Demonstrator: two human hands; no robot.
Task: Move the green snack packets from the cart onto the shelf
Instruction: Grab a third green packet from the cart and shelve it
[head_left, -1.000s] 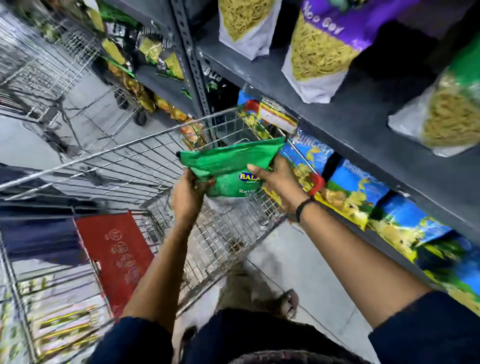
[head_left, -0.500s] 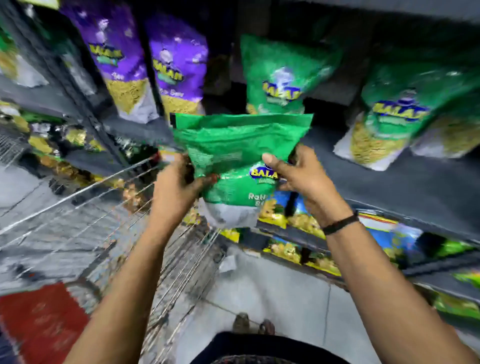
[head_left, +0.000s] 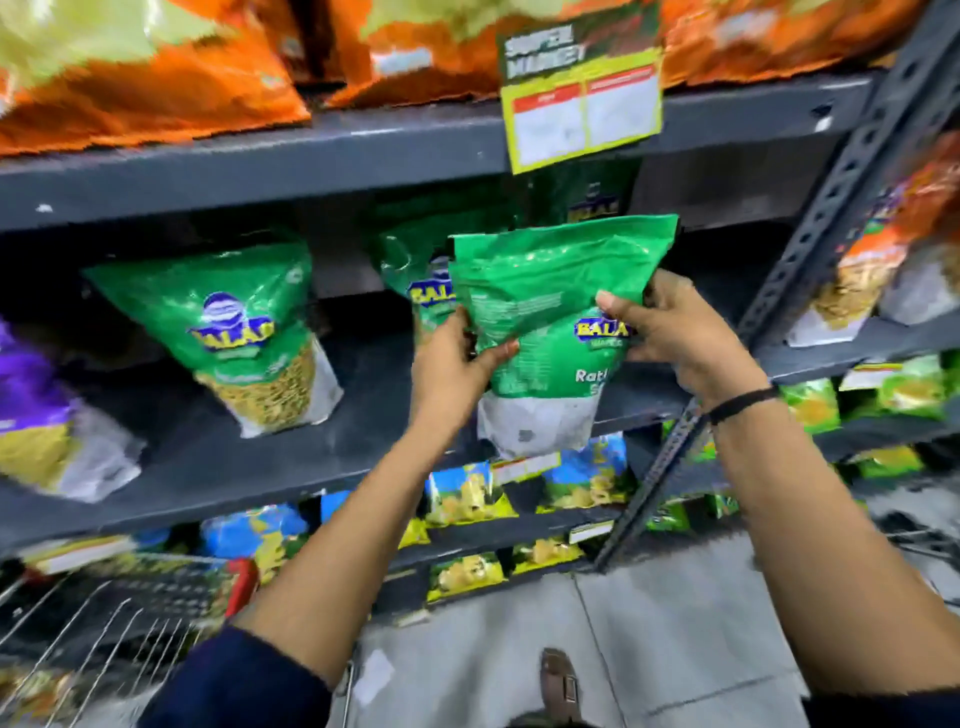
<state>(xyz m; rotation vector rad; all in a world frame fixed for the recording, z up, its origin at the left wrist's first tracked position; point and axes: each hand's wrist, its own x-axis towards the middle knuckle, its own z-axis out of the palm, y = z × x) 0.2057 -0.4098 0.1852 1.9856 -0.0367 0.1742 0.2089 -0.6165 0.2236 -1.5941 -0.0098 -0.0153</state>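
Observation:
A green snack packet (head_left: 545, 291) with a white bottom is held upright in front of the dark grey shelf (head_left: 218, 457). My left hand (head_left: 457, 358) grips its left edge and my right hand (head_left: 670, 332) grips its right side. Directly behind it another green packet (head_left: 410, 270) stands on the shelf, partly hidden. A third green packet (head_left: 244, 322) leans on the same shelf further left. The wire cart (head_left: 104, 623) shows at the bottom left, its contents blurred.
Orange packets (head_left: 156, 78) fill the shelf above, with a price label (head_left: 582, 114) hanging from its edge. A purple packet (head_left: 31, 405) sits at far left. Blue and yellow packets (head_left: 467, 493) line the lower shelves. A slotted upright post (head_left: 831, 208) stands to the right.
Both hands lifted the green packet from the cart up and rightward to the shelf level. The view swung up from the cart to the shelf face.

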